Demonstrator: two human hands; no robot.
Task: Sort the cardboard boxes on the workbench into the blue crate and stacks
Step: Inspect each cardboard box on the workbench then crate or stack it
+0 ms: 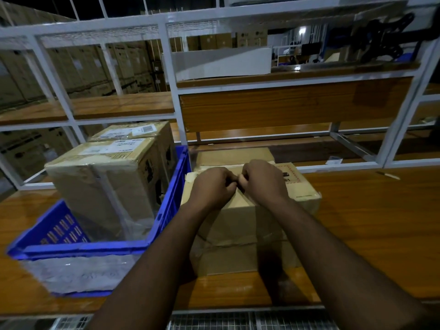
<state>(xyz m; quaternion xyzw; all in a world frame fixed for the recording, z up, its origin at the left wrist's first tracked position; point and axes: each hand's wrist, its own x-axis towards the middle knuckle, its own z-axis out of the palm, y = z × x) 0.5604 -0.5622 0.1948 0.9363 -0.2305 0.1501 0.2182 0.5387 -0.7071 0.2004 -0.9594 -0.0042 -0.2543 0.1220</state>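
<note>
A brown cardboard box (240,225) stands on the wooden workbench (369,222), right of the blue crate (166,206). My left hand (212,186) and my right hand (264,182) rest on its top, fingers curled and pinching at the tape seam in the middle. Another cardboard box (234,156) lies just behind it, mostly hidden. Inside the crate stand two tall taped boxes, one in front (102,186) and one behind (142,134), both with white labels on top.
A white metal rack (171,75) with wooden shelves rises behind the bench. A white panel (221,63) lies on the upper shelf, a black bracket (385,36) at top right. A small pen-like item (388,175) lies on the bench at right.
</note>
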